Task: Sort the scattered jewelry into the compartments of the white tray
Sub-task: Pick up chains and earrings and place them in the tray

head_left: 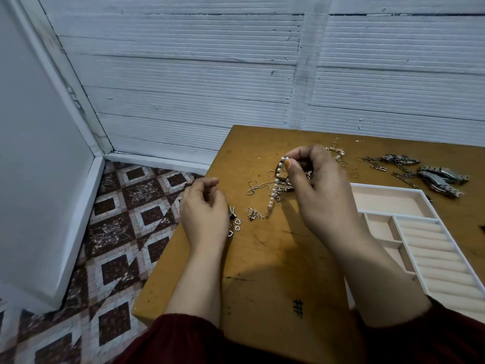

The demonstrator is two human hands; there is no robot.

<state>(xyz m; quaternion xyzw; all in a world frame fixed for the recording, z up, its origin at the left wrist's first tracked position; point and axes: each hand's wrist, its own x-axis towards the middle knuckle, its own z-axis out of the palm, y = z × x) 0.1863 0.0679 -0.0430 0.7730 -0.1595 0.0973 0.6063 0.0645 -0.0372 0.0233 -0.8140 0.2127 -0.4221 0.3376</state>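
Right hand [320, 195] pinches one pearl chain [270, 203]; left hand [204, 211] loosely curled, empty; one white tray [417, 218].

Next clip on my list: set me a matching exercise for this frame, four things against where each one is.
Things:
1. pearl strand
2. heart charms
3. metal watch bands
4. white tray

Places:
A. on the table's far right, beyond the white tray
B. lying on the table beside the left hand
C. partly under the right forearm, visible compartments bare
D. pinched in the right hand, lower end trailing to the table

Pairs: 1-D, 2-B, 3-A, 4-C
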